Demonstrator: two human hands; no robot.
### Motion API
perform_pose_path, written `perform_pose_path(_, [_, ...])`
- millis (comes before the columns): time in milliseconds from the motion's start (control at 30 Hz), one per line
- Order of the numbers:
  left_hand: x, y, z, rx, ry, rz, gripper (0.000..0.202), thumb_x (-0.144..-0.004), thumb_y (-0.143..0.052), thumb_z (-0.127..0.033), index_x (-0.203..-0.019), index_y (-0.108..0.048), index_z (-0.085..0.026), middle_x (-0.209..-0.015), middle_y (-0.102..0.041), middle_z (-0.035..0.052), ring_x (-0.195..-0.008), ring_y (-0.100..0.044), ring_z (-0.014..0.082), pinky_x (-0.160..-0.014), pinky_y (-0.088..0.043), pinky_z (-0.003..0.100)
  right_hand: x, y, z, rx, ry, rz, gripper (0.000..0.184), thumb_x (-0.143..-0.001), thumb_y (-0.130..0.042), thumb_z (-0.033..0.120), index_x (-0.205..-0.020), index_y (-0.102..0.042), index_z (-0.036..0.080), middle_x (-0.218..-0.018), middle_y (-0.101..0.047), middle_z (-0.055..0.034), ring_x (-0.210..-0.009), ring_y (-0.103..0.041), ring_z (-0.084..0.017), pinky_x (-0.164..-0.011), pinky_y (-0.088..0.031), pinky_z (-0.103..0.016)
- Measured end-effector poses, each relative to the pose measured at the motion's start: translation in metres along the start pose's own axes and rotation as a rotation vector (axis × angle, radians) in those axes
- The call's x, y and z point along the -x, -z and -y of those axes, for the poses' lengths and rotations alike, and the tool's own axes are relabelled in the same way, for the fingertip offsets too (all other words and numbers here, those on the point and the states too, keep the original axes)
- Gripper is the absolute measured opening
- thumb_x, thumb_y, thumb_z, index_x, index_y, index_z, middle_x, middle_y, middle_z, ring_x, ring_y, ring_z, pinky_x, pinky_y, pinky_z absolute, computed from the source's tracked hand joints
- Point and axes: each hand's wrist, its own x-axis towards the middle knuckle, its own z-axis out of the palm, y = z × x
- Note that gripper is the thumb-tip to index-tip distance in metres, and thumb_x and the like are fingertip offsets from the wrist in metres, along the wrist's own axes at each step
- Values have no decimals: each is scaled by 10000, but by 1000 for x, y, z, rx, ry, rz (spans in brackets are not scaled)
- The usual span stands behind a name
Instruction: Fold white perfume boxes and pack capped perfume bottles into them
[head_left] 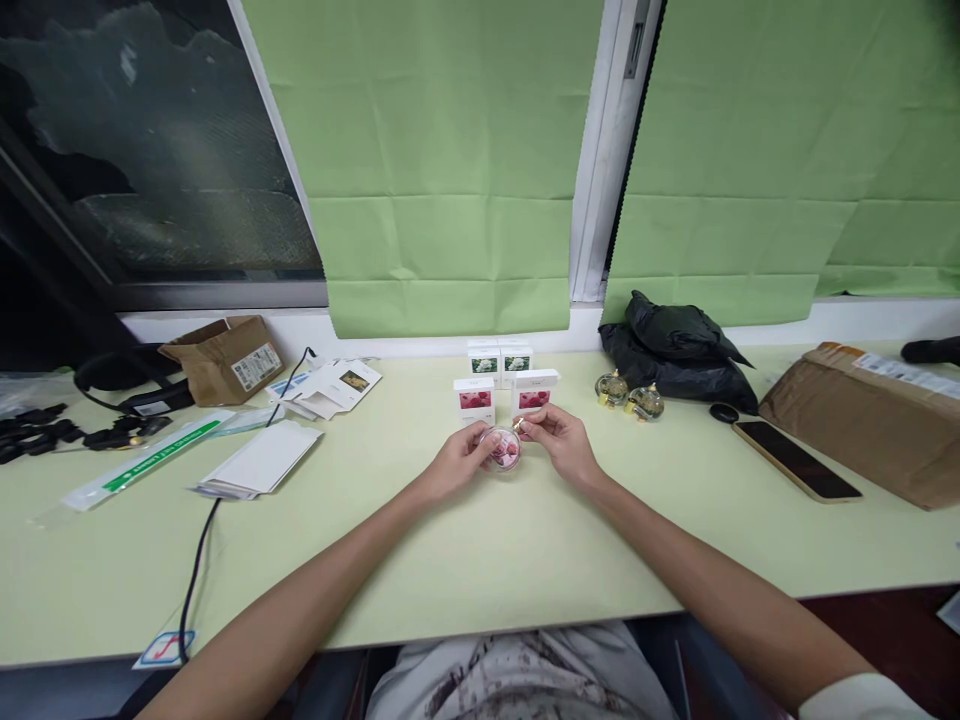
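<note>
A small round clear bottle with pink filling (504,449) sits between both hands over the pale green table (480,560). My left hand (457,463) curls around the bottle's left side. My right hand (559,440) pinches its small gold cap at the top right. Just behind the hands stand two white boxes with pink pictures (475,399) (534,390), and behind those two white boxes with green pictures (499,359).
Two round glass bottles with gold caps (630,395) lie beside a black plastic bag (679,350). A phone (795,458) and a brown parcel (870,420) are at right. Flat white cartons (259,462), a torn cardboard box (225,357) and a black cable (199,560) are at left.
</note>
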Motion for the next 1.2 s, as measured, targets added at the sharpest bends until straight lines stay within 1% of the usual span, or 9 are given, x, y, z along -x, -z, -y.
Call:
perform_pose_path(267, [2, 4, 2, -60, -2, 9, 432, -1016, -524, -582, -1021, -647, -168, -936, -657, 35, -837, -597, 181, -733, -481, 273, -2, 2, -2, -13, -36, 23, 354, -729, -900, 499, -805, -703, 216, -951, -792, -48, -875, -738, -224, -880, -647, -453])
perform_pose_path(433, [6, 2, -4, -236, -24, -52, 395, -1022, -519, -560, -1005, -639, -185, -831, -615, -7, -755, -542, 157, -702, -425, 262, 0, 8, -7, -5, -18, 71, 281, -795, -863, 468, -841, -746, 216, -1017, -787, -53, -953, -739, -229, -938, -630, -446])
perform_pose_path(567, [7, 2, -7, -311, -34, -69, 377, -1029, -512, -547, -995, -628, -190, -814, -599, -19, -735, -515, 150, -686, -391, 260, -2, 6, -11, 5, -3, 66, 288, -813, -844, 485, -849, -734, 221, -1016, -781, -46, -950, -732, -226, -940, -626, -442])
perform_pose_path(700, [5, 3, -8, -317, -43, -63, 386, -1029, -507, -556, -1013, -634, -192, -814, -605, -15, -738, -518, 157, -688, -396, 264, -4, 3, -11, 15, 6, 72, 303, -811, -841, 501, -837, -721, 224, -1011, -775, -42, -948, -728, -226, -947, -623, -441])
perform_pose_path(900, [3, 1, -2, -293, -37, -77, 390, -1023, -515, -564, -1031, -644, -196, -846, -646, -1, -750, -558, 165, -714, -437, 270, -4, 5, -9, 37, 23, 56, 284, -823, -830, 491, -844, -729, 226, -998, -770, -42, -945, -722, -224, -939, -627, -444])
perform_pose_path(1200, [1, 0, -1, -274, -30, -66, 405, -1017, -521, -574, -1048, -651, -192, -889, -687, 22, -774, -596, 180, -724, -463, 279, -3, 3, -5, 30, 7, 13, 324, -767, -870, 510, -816, -728, 223, -975, -773, -45, -928, -721, -234, -935, -633, -469])
